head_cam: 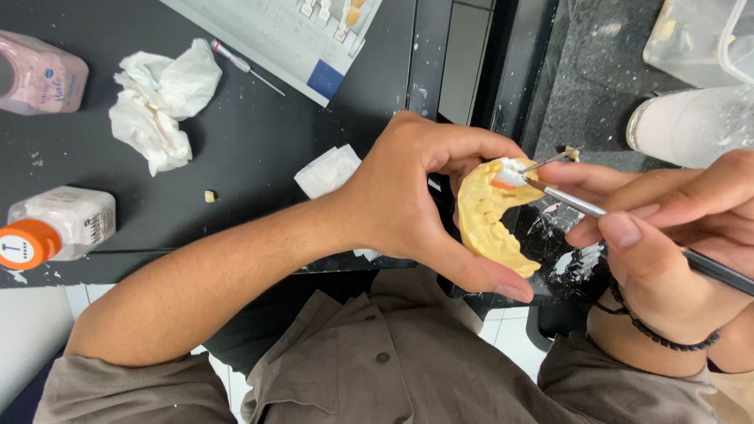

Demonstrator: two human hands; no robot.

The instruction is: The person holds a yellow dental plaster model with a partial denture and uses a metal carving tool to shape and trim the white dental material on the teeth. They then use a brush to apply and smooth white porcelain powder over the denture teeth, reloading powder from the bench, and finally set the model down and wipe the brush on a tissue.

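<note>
over the gap between a dark worktop and a black speckled counter, the left hand is closed around a yellow plaster dental cast, thumb under its lower end and fingers curled over the top, so the tooth row faces up and to the right. the cast sits in the crook of that hand, just off the worktop's right edge, above the person's grey-brown shirt. the right hand, with a dark beaded bracelet at the wrist, pinches a thin brush with a metal ferrule; its tip touches a white and orange patch at the cast's upper end, where a second thin metal tool also crosses, held among the same fingers.

on the worktop, well apart from the cast, lie a crumpled white tissue, a smaller folded tissue just beside the left wrist, a printed chart at the top edge, a pink jar at far left, a white bottle with an orange cap lying on its side, a slim metal instrument and a small tooth-coloured crumb. to the right, clear plastic containers stand near the right hand's knuckles. white smears mark the dark surface below the brush. bare worktop lies between the tissues and the forearm.
</note>
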